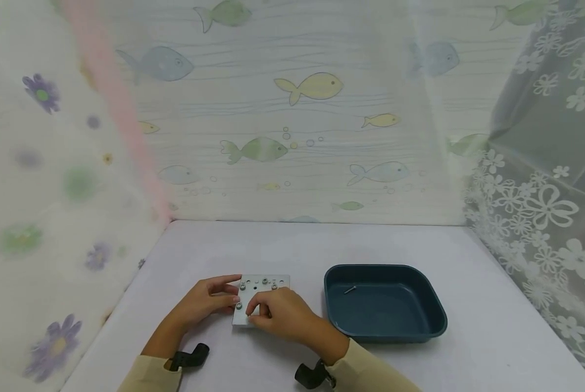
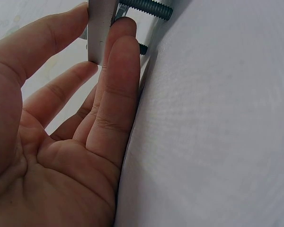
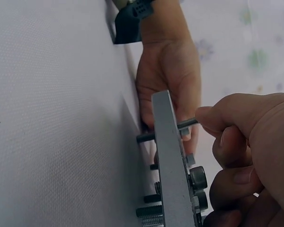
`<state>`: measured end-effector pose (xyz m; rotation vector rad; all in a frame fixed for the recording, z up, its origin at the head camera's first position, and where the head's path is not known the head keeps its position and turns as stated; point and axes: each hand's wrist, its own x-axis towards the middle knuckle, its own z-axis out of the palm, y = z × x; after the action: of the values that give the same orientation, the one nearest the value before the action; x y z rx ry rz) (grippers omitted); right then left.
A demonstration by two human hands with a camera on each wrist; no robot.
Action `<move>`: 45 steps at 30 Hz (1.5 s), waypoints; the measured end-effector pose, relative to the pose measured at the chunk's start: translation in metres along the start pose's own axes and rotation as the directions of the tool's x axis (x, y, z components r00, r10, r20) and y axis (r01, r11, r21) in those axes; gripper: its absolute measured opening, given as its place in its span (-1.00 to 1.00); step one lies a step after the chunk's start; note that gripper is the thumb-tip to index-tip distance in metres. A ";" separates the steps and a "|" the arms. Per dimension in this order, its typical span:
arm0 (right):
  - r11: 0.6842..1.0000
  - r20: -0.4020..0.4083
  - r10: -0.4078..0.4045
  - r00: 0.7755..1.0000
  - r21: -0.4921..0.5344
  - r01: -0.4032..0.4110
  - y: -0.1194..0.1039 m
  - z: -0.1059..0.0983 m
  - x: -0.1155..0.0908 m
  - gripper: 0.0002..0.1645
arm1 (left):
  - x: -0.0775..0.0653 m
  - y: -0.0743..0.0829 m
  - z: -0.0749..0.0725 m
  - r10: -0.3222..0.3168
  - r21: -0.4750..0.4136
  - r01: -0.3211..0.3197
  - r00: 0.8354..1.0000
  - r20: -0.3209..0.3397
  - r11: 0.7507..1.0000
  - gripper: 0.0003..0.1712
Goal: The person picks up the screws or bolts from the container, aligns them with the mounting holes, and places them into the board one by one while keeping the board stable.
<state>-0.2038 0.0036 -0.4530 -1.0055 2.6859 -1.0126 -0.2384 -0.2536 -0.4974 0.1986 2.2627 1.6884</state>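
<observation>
A light metal plate (image 1: 249, 298) with holes and several socket-head bolts (image 3: 198, 178) is held just above the table, bolt ends (image 2: 149, 8) sticking out underneath. My left hand (image 1: 199, 306) grips its left edge, the thumb and fingers on opposite faces. Over the plate's near left part, my right hand (image 1: 287, 313) pinches a thin metal screw (image 3: 188, 124) between thumb and forefinger. That screw stands against the plate's upper face, and its head is hidden by the fingertips. In the right wrist view, the other right fingers are curled beside the bolt heads.
A dark blue tray (image 1: 388, 313) stands on the white table (image 1: 474, 326) to the right of my right hand. One loose screw (image 1: 350, 289) lies inside it. Patterned curtains (image 1: 322, 163) hang behind the table and along both sides.
</observation>
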 end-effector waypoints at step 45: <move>0.996 -0.014 -0.002 1.000 -0.091 0.001 -0.002 0.003 -0.001 -0.94 | -0.002 0.002 0.001 0.015 0.020 -0.015 1.000 0.001 1.000 -0.21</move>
<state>-0.2004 0.0015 -0.4546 -1.0194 2.7665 -0.9080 -0.2361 -0.2529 -0.4952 0.2216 2.2834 1.6732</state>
